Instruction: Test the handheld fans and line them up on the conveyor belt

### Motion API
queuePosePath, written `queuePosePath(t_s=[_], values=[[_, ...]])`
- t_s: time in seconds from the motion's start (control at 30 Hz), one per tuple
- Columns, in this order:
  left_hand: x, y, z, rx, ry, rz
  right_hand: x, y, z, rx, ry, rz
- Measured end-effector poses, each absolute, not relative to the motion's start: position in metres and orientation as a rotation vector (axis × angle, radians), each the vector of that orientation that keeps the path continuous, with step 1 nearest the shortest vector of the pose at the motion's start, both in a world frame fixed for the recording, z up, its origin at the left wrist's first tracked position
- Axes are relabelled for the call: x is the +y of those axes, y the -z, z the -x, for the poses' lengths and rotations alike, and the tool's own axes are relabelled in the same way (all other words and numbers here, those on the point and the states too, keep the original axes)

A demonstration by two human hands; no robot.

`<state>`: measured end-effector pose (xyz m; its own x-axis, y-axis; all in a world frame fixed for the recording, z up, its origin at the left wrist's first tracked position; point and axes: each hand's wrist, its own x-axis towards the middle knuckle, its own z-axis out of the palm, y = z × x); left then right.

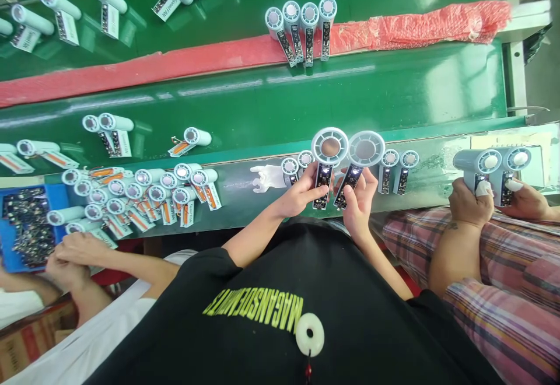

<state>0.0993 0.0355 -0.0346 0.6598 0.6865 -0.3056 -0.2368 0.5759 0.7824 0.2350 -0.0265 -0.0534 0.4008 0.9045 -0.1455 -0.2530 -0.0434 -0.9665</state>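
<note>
My left hand (pixel 300 191) grips a small white fan body by its circuit board (pixel 322 186), and the round fan head (pixel 329 147) sticks out above my fingers. My right hand (pixel 359 203) holds a second fan with a lit circuit board (pixel 349 185) and a round head (pixel 366 149). The two heads sit side by side, nearly touching. Close to my left hand, a white glove (pixel 266 178) lies on the green bench, and several upright fans (pixel 289 172) stand beside it.
Green conveyor belts (pixel 262 96) carry rows of fans, with red bubble wrap (pixel 415 29) along one. A co-worker's hands (pixel 470 201) hold grey fan bodies at right. Another person's hands (pixel 72 262) rest at left by a blue tray (pixel 26 227) of circuit boards.
</note>
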Motion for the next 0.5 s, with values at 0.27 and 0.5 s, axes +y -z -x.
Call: queuePosePath(t_s=[0.27, 0.5], values=[[0.0328, 0.0359, -0.1003, 0.647, -0.615, -0.754, -0.0262, 0.0494, -0.2317, -0.752, -0.970, 1.340], [0.0333, 0.0359, -0.0969, 0.571, -0.588, -0.686, -0.0289, 0.0436, -0.2299, -0.785, -0.958, 1.325]])
